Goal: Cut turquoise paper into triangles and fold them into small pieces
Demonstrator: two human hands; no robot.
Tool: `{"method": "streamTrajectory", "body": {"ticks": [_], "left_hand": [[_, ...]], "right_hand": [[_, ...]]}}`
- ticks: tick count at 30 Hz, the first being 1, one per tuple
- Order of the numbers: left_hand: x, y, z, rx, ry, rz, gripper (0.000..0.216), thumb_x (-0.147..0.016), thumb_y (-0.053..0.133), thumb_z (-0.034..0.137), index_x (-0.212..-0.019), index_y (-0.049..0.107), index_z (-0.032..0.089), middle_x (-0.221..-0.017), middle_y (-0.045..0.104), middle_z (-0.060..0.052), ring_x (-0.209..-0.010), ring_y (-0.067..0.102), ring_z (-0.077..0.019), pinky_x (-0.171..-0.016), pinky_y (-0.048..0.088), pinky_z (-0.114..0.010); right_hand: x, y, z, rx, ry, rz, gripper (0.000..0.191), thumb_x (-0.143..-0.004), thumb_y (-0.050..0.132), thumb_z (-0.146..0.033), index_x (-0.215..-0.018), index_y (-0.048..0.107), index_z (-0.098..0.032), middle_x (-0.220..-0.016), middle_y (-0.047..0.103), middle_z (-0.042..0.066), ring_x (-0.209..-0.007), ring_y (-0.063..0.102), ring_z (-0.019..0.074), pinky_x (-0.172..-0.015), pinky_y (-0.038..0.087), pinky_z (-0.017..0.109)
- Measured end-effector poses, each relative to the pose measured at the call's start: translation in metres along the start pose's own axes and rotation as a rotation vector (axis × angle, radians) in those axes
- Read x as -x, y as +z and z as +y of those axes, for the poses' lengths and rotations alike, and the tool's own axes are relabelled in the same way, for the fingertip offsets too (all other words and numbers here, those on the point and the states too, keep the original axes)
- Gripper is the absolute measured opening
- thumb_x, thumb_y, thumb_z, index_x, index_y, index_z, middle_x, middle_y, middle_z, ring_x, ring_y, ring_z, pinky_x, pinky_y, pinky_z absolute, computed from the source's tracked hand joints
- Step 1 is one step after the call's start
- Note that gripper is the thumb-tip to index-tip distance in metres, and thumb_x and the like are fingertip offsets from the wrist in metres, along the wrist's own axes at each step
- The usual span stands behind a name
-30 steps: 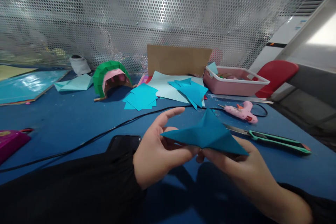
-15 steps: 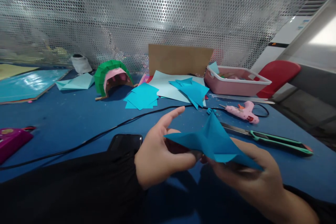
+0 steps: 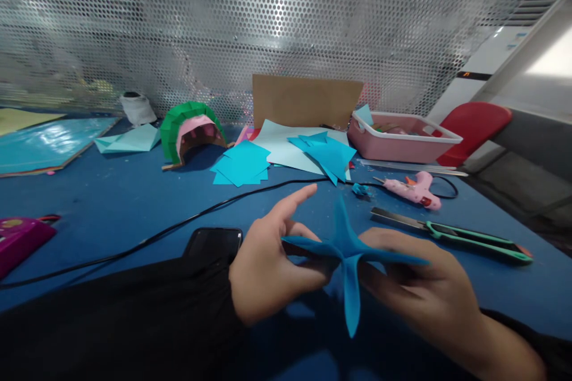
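A blue folded paper star (image 3: 348, 250) with narrow, pinched points is held between my two hands above the table. My left hand (image 3: 272, 259) grips its left side between thumb and fingers, with the index finger stretched away from the paper. On the other side, my right hand (image 3: 420, 277) pinches the right point; some of its fingertips are hidden beneath the fold. Beyond my hands lie several square blue paper sheets (image 3: 243, 165) and some folded blue paper pieces (image 3: 330, 155) on a pale sheet.
A utility knife (image 3: 473, 241) and pink glue gun (image 3: 415, 190) lie to the right. Behind them stands a pink basket (image 3: 402, 146). A phone (image 3: 214, 242) lies by my left wrist; a black cable (image 3: 179, 226) crosses the table. A green paper arch (image 3: 187, 125) stands farther back.
The blue paper has gone from a flatter, spread shape to a narrow four-pointed form, its front point now hanging toward me. My right hand has shifted slightly inward and upward.
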State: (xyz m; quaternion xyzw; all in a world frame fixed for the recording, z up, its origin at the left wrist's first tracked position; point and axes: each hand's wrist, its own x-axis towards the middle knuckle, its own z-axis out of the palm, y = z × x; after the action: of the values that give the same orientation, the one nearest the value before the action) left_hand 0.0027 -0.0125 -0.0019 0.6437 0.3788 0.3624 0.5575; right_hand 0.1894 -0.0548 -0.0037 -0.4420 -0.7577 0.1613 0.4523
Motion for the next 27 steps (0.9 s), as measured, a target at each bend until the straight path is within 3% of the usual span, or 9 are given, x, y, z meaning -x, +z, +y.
{"method": "streamTrajectory", "body": {"ticks": [5, 9, 12, 15, 17, 21, 27], "left_hand": [[-0.002, 0.0, -0.001, 0.059, -0.074, -0.083, 0.084, -0.059, 0.073, 0.009, -0.137, 0.042, 0.02, -0.066, 0.058, 0.006, -0.055, 0.055, -0.0096, -0.054, 0.047, -0.019], [-0.002, 0.001, -0.003, -0.016, -0.015, -0.104, 0.049, -0.066, 0.07, 0.015, -0.113, 0.06, 0.017, -0.067, 0.058, 0.004, -0.055, 0.052, -0.0093, -0.053, 0.045, -0.019], [-0.001, 0.001, -0.003, -0.085, 0.056, -0.136, 0.026, -0.068, 0.069, 0.016, -0.094, 0.064, 0.016, -0.073, 0.062, 0.002, -0.063, 0.055, -0.0108, -0.062, 0.047, -0.021], [-0.001, 0.0, -0.002, -0.095, 0.082, -0.18, 0.028, -0.068, 0.076, 0.028, -0.091, 0.065, 0.016, -0.078, 0.063, 0.001, -0.07, 0.056, -0.0125, -0.068, 0.047, -0.022], [-0.001, -0.001, -0.001, -0.15, 0.087, -0.157, 0.026, -0.071, 0.073, 0.033, -0.089, 0.065, 0.016, -0.072, 0.061, 0.002, -0.064, 0.052, -0.0111, -0.061, 0.043, -0.02], [-0.001, 0.0, 0.001, -0.314, 0.091, -0.102, 0.018, -0.084, 0.057, 0.03, -0.08, 0.066, 0.015, -0.063, 0.058, 0.002, -0.056, 0.045, -0.0098, -0.054, 0.036, -0.021], [-0.001, 0.001, -0.001, -0.323, 0.045, -0.076, 0.016, -0.082, 0.058, 0.029, -0.077, 0.065, 0.016, -0.064, 0.059, 0.002, -0.057, 0.049, -0.0106, -0.055, 0.038, -0.02]], "right_hand": [[-0.005, 0.005, -0.001, -0.151, 0.079, -0.027, 0.008, -0.078, 0.066, -0.02, -0.071, 0.066, -0.021, -0.068, 0.063, 0.002, -0.06, 0.061, 0.0144, -0.054, 0.051, 0.021], [-0.003, 0.009, 0.001, -0.234, 0.178, -0.015, 0.003, -0.077, 0.066, -0.02, -0.074, 0.066, -0.021, -0.077, 0.062, 0.003, -0.064, 0.061, 0.0139, -0.054, 0.052, 0.02], [-0.001, 0.011, 0.004, -0.273, 0.273, 0.019, 0.003, -0.076, 0.065, -0.022, -0.079, 0.066, -0.021, -0.079, 0.065, 0.003, -0.065, 0.062, 0.0141, -0.057, 0.053, 0.02], [-0.001, 0.012, 0.007, -0.297, 0.31, 0.025, 0.004, -0.077, 0.064, -0.022, -0.081, 0.066, -0.022, -0.077, 0.066, 0.001, -0.067, 0.063, 0.0139, -0.06, 0.053, 0.02], [-0.001, 0.012, 0.007, -0.301, 0.315, 0.024, 0.003, -0.076, 0.065, -0.022, -0.079, 0.065, -0.022, -0.076, 0.065, 0.001, -0.066, 0.062, 0.0133, -0.058, 0.053, 0.019], [-0.003, 0.012, 0.006, -0.349, 0.327, 0.049, 0.011, -0.073, 0.07, -0.028, -0.072, 0.061, -0.021, -0.075, 0.062, 0.001, -0.062, 0.06, 0.0128, -0.053, 0.053, 0.02], [-0.003, 0.01, 0.008, -0.325, 0.37, 0.142, 0.02, -0.076, 0.069, -0.036, -0.067, 0.06, -0.021, -0.071, 0.059, 0.001, -0.061, 0.058, 0.0128, -0.053, 0.052, 0.021]]}}
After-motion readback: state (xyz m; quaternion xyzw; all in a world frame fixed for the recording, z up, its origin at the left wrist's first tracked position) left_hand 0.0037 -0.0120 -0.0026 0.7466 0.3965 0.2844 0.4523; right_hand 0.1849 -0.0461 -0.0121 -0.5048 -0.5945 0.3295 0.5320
